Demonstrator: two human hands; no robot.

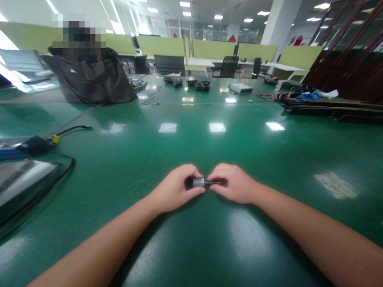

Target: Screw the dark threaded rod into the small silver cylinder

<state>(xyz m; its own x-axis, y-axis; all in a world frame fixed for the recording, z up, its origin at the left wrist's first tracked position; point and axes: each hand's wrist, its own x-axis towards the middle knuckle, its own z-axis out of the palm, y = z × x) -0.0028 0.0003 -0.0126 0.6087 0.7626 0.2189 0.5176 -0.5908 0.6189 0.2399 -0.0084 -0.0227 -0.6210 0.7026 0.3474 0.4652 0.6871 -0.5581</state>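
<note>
A small cylindrical object [198, 182], silver in the middle with dark ends, lies sideways low over the green table [191, 151]. My left hand [176, 189] is wrapped round its dark left end, thumb below and fingers above. From its right side a thin dark tip runs into the curled fingers of my right hand [235, 183], which pinch it. The fingertips of both hands almost meet at the object's right end. What the object is cannot be made out, and the far end of the tip is hidden in my right hand.
At the left edge are a grey-white device [26, 179] with a black cable and a blue item [12, 148]. A person in dark clothes [95, 79] leans at the far left. Small devices, a silver box [241, 88] and dark panels [335, 109] lie along the far side.
</note>
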